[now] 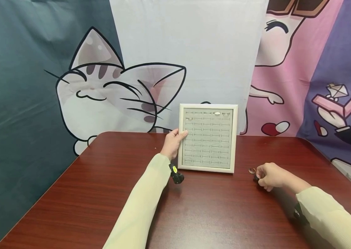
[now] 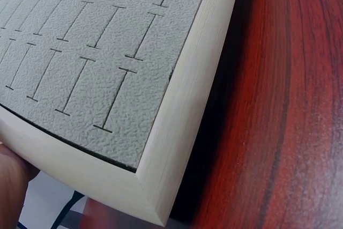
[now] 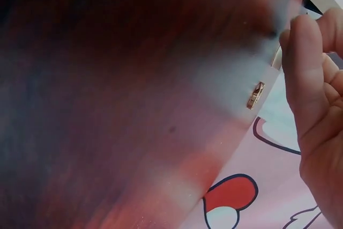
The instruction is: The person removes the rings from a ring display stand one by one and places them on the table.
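Observation:
My left hand (image 1: 171, 143) grips the left edge of a ring display board (image 1: 207, 138), its thumb over the cream frame. The board stands tilted up on the table, its grey padded face lined with slots. Three rings sit in its upper slots, among them a silvery ring (image 1: 217, 113). In the left wrist view the frame's corner (image 2: 161, 186) fills the middle. My right hand (image 1: 271, 176) is low over the table, fingers curled, beside a gold ring (image 3: 256, 95). A dark spot shows at its fingertips; I cannot tell whether they pinch anything.
The reddish-brown wooden table (image 1: 107, 193) spreads around both arms. Behind its far edge hangs a cartoon-printed backdrop (image 1: 194, 41). Black wrist cameras sit under both cuffs, the left camera (image 1: 176, 174) near the board's lower left corner.

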`<state>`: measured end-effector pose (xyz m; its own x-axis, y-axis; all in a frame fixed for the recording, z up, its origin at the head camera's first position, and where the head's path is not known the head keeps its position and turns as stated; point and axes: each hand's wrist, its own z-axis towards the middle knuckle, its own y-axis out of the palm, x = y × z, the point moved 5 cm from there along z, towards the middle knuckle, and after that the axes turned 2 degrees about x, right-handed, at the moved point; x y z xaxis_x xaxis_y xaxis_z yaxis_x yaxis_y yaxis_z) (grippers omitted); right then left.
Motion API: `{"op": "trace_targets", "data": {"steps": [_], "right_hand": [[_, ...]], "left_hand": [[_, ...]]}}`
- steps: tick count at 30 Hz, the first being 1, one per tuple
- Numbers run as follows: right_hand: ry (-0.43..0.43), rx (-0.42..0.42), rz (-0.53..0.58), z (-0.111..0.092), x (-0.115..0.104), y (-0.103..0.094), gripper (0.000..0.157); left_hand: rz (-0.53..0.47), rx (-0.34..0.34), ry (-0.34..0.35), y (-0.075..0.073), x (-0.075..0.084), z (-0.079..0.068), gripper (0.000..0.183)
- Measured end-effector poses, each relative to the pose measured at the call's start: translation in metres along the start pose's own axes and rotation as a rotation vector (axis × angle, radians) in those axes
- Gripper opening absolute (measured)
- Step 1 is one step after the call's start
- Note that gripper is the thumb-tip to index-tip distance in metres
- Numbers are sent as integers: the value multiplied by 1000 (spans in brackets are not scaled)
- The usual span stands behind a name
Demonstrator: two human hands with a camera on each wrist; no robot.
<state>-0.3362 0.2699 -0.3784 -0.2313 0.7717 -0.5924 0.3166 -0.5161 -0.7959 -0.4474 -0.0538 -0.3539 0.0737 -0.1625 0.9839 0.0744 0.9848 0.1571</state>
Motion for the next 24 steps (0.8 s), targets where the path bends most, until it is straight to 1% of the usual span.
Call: {"op": "trace_targets", "data": {"steps": [7, 14, 17, 21, 24], "right_hand": [[20, -14, 19, -1, 1, 1, 15], [0, -23, 28, -1, 1, 0, 11], [-1, -13, 38, -2, 0, -2, 9], [-5, 45, 44, -2, -7, -14, 7], [-36, 134, -21, 3, -20, -32, 6]], "left_hand": [[-3, -1, -11, 0, 0, -1, 29], [-1, -4, 6, 1, 1, -1, 31], [6, -5, 2, 1, 0, -1, 31], [2, -8, -5, 1, -1, -1, 31], [-5, -8, 1, 0, 0, -2, 31]]}}
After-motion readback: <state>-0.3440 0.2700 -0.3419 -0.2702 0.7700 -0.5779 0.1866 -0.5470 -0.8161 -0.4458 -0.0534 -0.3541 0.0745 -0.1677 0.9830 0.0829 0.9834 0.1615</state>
